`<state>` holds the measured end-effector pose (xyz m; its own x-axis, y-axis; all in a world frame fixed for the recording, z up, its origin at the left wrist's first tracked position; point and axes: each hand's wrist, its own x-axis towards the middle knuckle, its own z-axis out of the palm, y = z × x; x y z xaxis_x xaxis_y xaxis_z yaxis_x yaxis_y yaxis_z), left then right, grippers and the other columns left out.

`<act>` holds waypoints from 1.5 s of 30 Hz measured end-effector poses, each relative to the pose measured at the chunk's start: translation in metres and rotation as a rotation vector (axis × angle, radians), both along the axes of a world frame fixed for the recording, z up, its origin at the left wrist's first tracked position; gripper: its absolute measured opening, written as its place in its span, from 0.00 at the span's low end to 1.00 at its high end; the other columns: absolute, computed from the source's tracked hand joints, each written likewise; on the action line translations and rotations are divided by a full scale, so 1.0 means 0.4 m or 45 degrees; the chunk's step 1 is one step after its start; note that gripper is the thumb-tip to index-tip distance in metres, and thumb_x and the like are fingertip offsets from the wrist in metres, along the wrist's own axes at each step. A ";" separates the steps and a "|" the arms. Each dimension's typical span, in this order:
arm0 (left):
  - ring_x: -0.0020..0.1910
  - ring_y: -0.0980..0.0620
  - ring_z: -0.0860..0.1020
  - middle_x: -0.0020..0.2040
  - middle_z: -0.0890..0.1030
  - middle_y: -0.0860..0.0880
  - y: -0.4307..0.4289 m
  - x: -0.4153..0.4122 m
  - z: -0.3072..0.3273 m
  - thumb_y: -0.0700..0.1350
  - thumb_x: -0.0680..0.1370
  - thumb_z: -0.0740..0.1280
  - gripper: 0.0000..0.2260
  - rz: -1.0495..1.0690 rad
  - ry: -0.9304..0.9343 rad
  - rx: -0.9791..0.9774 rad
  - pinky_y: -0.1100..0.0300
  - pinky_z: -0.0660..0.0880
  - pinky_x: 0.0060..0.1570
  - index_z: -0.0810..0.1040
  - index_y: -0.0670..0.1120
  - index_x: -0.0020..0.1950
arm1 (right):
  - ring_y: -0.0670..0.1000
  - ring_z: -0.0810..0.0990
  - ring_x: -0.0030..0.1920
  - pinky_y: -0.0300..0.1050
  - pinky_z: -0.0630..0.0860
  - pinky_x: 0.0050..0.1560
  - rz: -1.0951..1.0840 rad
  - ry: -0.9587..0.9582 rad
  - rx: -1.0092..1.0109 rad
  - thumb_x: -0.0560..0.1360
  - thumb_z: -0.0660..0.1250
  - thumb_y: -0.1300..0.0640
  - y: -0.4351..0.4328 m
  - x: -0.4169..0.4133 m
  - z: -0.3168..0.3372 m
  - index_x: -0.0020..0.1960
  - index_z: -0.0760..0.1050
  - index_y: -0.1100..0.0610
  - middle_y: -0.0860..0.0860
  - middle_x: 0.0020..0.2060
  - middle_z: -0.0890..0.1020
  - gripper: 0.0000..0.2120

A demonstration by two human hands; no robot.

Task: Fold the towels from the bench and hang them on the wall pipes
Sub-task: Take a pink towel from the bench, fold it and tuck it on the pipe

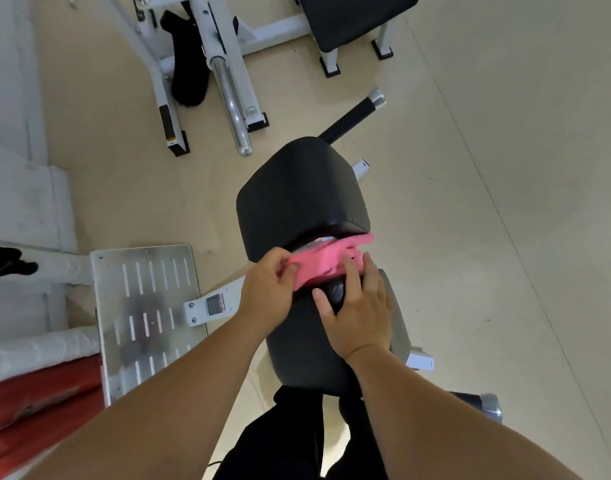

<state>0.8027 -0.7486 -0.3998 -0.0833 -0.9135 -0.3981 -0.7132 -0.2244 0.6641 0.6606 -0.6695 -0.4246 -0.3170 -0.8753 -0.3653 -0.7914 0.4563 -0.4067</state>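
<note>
At the bench (361, 169) mid-gap, between far pad (297, 195) and near pad (293, 344): pink towel (326, 261) lies bunched, not flat. Part of it looks tucked down into the gap, and its right end pokes out past the bench's right edge.

Grip status:
- L hand (266, 289) at the towel's left end, over the bench's left edge. Thumb + fingers pinch the cloth.
- R hand (361, 313) on the towel's right half. Fingers fairly straight, pressing down, thumb splayed toward the bench's left side. No real grasp afaict.
- Dark lump (335, 293) under the R palm on the near pad. Can't tell if it's a 2nd towel or bench hw.

Risks from here, my read:
1. Snag: if the L hand pulls while cloth sits in the gap, the towel could catch between the pads, then stretch or jerk free.
2. One-sided hold: only the L pinch has it. If the R hand lifts off, the right end prob slides off the bench's right edge to the floor (470, 237).
3. Bad fold: the towel is crumpled w/ no clear corners showing. Folding w/o spreading it on the near pad first gives a lopsided fold, which may slip off a pipe later.
4. Surface: the pads are narrow and rounded, so there's little flat area and the cloth tends to creep off either side.
5. Footplate (145, 306) sits just left of the bench. A dropped left end would land there, and it looks smudged.

Wall pipes not in view, so hang step not assessable. Fold looks barely started.
</note>
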 end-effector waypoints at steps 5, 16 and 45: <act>0.43 0.51 0.80 0.43 0.78 0.57 0.017 0.020 0.181 0.46 0.83 0.64 0.04 -0.116 0.036 -0.016 0.50 0.81 0.41 0.75 0.54 0.50 | 0.59 0.46 0.82 0.60 0.52 0.80 0.015 -0.238 0.066 0.74 0.33 0.30 -0.015 -0.047 0.084 0.82 0.41 0.44 0.53 0.83 0.47 0.39; 0.35 0.62 0.76 0.34 0.79 0.64 0.162 0.051 0.583 0.39 0.78 0.69 0.09 -0.192 0.004 -0.370 0.72 0.71 0.36 0.82 0.53 0.43 | 0.38 0.74 0.63 0.43 0.62 0.76 0.985 -0.707 -0.517 0.80 0.65 0.54 -0.088 -0.067 0.524 0.48 0.82 0.57 0.52 0.55 0.84 0.09; 0.31 0.51 0.65 0.29 0.68 0.52 1.006 1.067 0.577 0.47 0.73 0.76 0.19 0.557 -0.348 -0.082 0.56 0.63 0.34 0.68 0.47 0.30 | 0.48 0.70 0.39 0.45 0.67 0.39 1.783 -0.327 -0.422 0.76 0.73 0.48 0.233 0.761 0.606 0.30 0.59 0.47 0.47 0.27 0.71 0.26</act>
